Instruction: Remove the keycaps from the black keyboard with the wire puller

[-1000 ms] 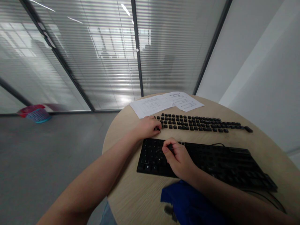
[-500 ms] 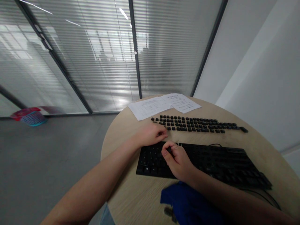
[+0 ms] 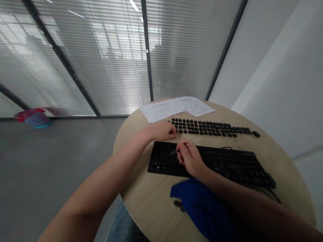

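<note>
My left hand is at the left end of several rows of loose black keycaps on the table. Its fingers are curled downward, and whatever they may hold is hidden. My right hand is closed around a thin wire keycap puller, whose curved wire ends stick out over the left part of a black keyboard. Many of the keyboard's key positions on the left still carry dark keys or stems, too dim to tell apart.
A round wooden table carries printed paper sheets behind the keycaps. Blue cloth lies at the near edge beside a small dark object. The keyboard's cable runs along the right. A basket stands on the floor.
My left hand has drawn away from the keyboard toward the keycap rows. My right hand has turned, bringing the puller's wire into view. The whole view has shifted slightly.
</note>
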`<state>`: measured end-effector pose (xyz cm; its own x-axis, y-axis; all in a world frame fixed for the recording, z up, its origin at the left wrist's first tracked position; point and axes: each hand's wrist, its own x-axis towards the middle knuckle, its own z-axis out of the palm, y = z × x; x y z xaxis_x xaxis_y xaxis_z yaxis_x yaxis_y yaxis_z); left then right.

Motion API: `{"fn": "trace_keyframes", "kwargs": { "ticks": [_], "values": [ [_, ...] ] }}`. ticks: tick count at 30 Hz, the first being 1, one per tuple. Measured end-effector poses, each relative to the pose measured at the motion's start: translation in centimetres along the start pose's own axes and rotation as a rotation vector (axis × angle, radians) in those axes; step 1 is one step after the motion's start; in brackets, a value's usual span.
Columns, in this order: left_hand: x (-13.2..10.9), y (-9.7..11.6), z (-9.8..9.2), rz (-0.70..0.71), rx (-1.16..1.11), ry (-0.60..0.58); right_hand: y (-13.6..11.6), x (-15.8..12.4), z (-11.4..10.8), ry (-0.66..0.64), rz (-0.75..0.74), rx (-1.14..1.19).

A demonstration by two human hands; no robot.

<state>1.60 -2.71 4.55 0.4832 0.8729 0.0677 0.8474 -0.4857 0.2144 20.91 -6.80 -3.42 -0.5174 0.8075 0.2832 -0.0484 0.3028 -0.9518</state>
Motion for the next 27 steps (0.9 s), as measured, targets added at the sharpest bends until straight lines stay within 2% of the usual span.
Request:
{"fn": "trace_keyframes", "kwargs": {
  "ticks": [4,6,9,12,15,21,27],
  "values": [
    [-0.1,-0.3,1.7,-0.024,-0.116,0.133,-0.4,0.0,0.1,0.007,0.073,0.072],
    [-0.4,-0.5,2.7,-0.023,-0.142,0.157,-0.3,-0.1,0.0,-0.026,0.073,0.053],
    [-0.9,-0.7,3.3,0.002,-0.178,0.113,0.4,-0.1,-0.4,-0.077,0.045,-0.022],
    [-1.4,-0.6,2.9,0.06,-0.239,-0.013,0.7,-0.2,-0.6,-0.087,0.003,-0.127],
    [-1.7,-0.5,2.2,0.072,-0.275,-0.103,0.0,-0.2,-0.6,-0.12,-0.017,-0.193],
    [-2.0,-0.8,2.0,0.052,-0.284,-0.126,-3.1,0.3,-1.0,-0.31,0.132,-0.159],
    [-1.9,-1.2,2.2,0.035,-0.331,-0.093,-4.4,1.0,-2.6,-0.303,0.122,-0.168]
  ]
}}
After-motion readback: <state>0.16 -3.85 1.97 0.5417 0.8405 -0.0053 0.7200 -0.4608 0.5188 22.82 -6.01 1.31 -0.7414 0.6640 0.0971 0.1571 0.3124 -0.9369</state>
